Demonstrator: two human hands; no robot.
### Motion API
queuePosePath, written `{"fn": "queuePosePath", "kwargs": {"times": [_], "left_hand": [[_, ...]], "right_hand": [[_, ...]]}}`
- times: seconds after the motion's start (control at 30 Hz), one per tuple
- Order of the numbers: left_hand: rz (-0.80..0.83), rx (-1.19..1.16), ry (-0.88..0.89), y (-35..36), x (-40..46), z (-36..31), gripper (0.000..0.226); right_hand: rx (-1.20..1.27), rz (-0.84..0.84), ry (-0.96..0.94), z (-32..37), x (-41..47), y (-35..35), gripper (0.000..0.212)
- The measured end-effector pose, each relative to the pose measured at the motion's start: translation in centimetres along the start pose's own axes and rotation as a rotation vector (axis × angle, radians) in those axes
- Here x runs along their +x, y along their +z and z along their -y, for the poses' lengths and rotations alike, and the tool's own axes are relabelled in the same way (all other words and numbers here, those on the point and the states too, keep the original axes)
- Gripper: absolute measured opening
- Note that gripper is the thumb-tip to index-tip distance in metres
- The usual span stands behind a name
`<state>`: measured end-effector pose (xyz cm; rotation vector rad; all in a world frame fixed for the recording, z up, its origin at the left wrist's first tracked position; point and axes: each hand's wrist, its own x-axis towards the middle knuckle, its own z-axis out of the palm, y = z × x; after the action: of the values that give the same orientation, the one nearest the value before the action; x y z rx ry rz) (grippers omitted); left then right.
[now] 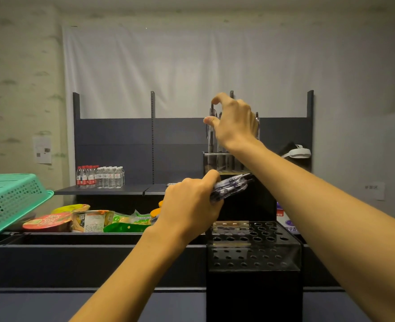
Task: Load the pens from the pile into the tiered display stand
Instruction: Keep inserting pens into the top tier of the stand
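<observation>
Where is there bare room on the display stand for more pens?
The lower front tiers show rows of unfilled holes, bordered by the snack bin on the left. The top tier is crowded with upright pens around the right hand; the left hand grips a bundle.

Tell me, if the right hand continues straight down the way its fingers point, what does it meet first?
Most likely the upright pens in the stand's top tier: the right hand is just above them, fingertips at one pen's top, though depth is unclear.
</observation>
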<state>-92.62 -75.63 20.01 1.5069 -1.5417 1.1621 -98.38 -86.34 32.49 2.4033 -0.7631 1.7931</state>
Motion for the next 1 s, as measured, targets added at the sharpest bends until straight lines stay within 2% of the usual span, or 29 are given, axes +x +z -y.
{"fn": "queuePosePath", "kwargs": {"times": [0.13, 0.37, 0.47, 0.7, 0.9, 1.0], "left_hand": [[-0.01, 0.007, 0.005, 0.0, 0.2, -0.1, 0.017], [-0.006, 0.01, 0.002, 0.4, 0.5, -0.5, 0.018], [0.002, -0.008, 0.0, 0.5, 0.7, -0.8, 0.019], [-0.032, -0.036, -0.001, 1.1, 0.9, -1.4, 0.018], [-0.027, 0.044, 0.01, 1.6, 1.7, -2.1, 0.016], [0.033, 0.043, 0.028, 1.7, 2.5, -2.2, 0.015]], "right_hand": [[-0.015, 0.057, 0.013, -0.6, 0.2, -0.2, 0.03], [0.056, 0.128, -0.028, -1.3, -0.7, -0.1, 0.046], [0.113, 0.122, -0.037, -1.7, -1.2, -0.3, 0.044], [0.397, 0.074, -0.042, -3.3, -3.2, -2.7, 0.017], [0.77, 0.152, 0.112, -5.2, -6.5, -4.8, 0.012], [0.911, 0.157, 0.189, -6.1, -8.0, -5.3, 0.016]]}}
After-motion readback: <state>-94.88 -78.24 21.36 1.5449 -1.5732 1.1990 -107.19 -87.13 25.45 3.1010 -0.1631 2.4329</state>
